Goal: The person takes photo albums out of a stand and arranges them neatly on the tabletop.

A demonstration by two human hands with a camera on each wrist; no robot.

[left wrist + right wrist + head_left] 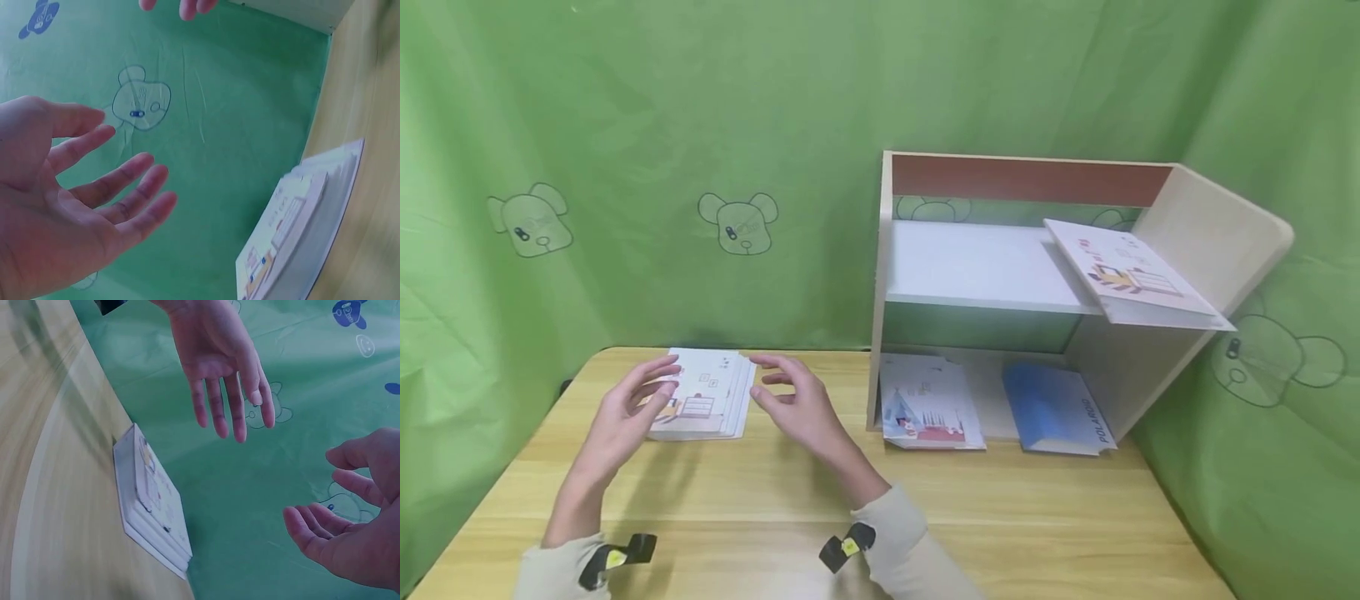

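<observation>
A short stack of thin, white book-like items [703, 400] lies on the wooden table, its top cover printed with a room scene. Over the stack's left side hovers my left hand [625, 412], fingers loosely bent and holding nothing. My right hand [801, 408] is just off the right side, thumb and fingers apart, also holding nothing. From the left wrist view, the left hand [94, 194] is raised above the level of the stack [294, 231]. In the right wrist view a gap shows between the right hand [356, 515] and the stack [156, 506].
To the right stands a two-level wooden shelf [880, 275]. A white illustrated book [1138, 271] overhangs its upper board. Below are another illustrated book [928, 404] and a blue one [1056, 408] marked POLAROID. Green curtain [647, 108] hangs behind the table [760, 517].
</observation>
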